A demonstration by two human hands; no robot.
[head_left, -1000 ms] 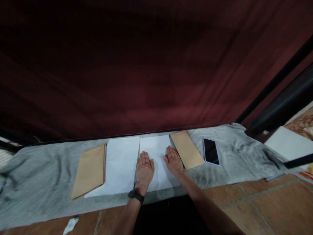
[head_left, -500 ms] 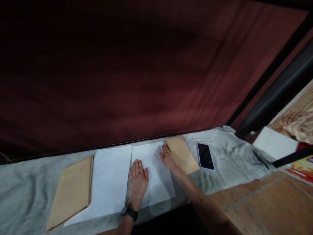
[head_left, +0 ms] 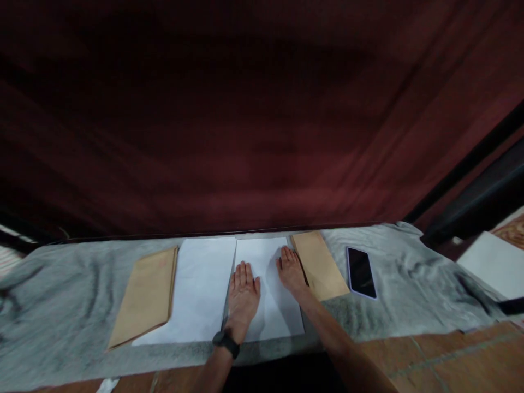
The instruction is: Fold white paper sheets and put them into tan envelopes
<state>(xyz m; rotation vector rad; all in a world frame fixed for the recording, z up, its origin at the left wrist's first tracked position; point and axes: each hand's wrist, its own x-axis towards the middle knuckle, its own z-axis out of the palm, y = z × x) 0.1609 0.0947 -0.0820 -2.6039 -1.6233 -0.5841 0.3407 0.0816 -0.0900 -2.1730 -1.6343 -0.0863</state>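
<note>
My left hand lies flat, fingers stretched out, on the left part of a white paper sheet. A dark watch is on that wrist. Near the sheet's upper right edge rests my right hand, also flat with fingers extended. Just right of it is a brown paper envelope. Left of my hands lies another white paper stack, its lower left partly covered by a pile of brown envelopes. Neither hand grips anything.
A phone with a purple edge lies right of the envelope. Everything rests on a grey cloth. Behind stands a dark red panel. Brown floor tiles show at the front, and a white flat thing at the far right.
The view has turned, so everything appears shifted to the right. My hands stay flat on the white sheet, the right one in nearly the same spot by its edge.
</note>
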